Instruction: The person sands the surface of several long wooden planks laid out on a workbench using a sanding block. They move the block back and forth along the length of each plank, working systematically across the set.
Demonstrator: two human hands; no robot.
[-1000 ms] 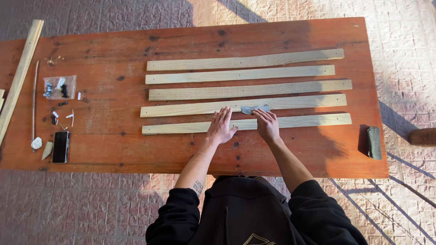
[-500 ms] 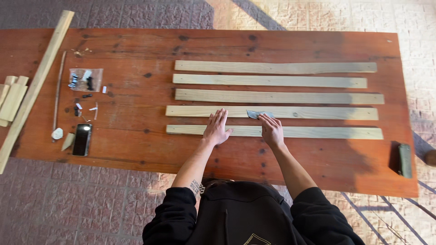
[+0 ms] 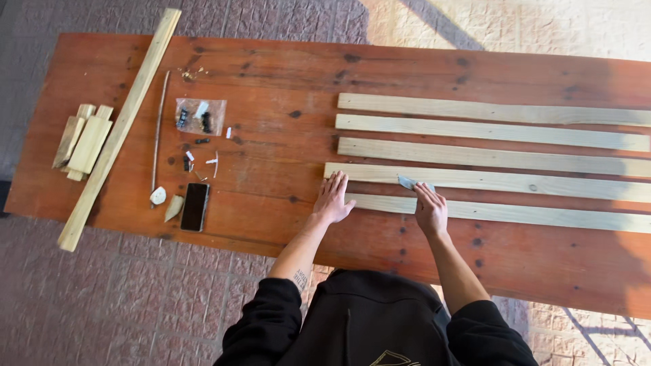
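Nearest slat (image 3: 515,214) lies along the table's (image 3: 285,81) near edge, last of five parallel slats; the left hand (image 3: 332,199) rests flat and open on its left end; the right hand (image 3: 430,209) presses a small grey piece (image 3: 409,182) against the neighbouring slat (image 3: 542,184); a dark phone (image 3: 195,206) lies toward the left edge.

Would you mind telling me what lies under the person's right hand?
The right hand rests on the nearest wooden slat, its fingers on a small grey piece against the next slat. The covered part is hidden.

Your red-brown wooden table (image 3: 285,74) carries five pale slats (image 3: 488,132) at 3 o'clock, a long batten (image 3: 122,125) and a phone (image 3: 194,207) at 9.
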